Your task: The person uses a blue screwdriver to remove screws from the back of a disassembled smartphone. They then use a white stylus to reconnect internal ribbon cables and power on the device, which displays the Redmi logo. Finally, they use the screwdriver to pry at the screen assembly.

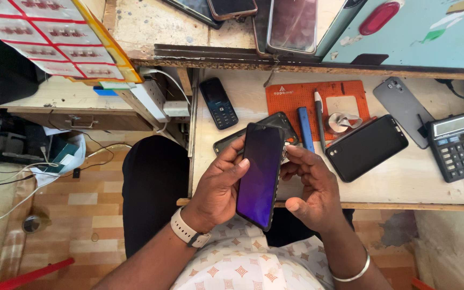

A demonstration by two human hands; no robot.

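Note:
A dark smartphone (261, 174) with a glossy purple-tinted screen is held upright over the desk edge. My left hand (218, 185) grips its left side, thumb resting on the screen edge. My right hand (310, 185) touches its right edge with the fingertips, thumb curled below. A watch with a pale strap sits on my left wrist, a metal bangle on my right. Behind the phone lies an opened phone frame (226, 142), partly hidden.
On the wooden desk (404, 185) lie a black smartphone (366, 147), a keypad phone (218, 103), an orange work mat (302, 96) with a blue tool (305, 129) and a pen tool, a grey phone back (401, 110) and a calculator (460, 145). More phones rest on the shelf above.

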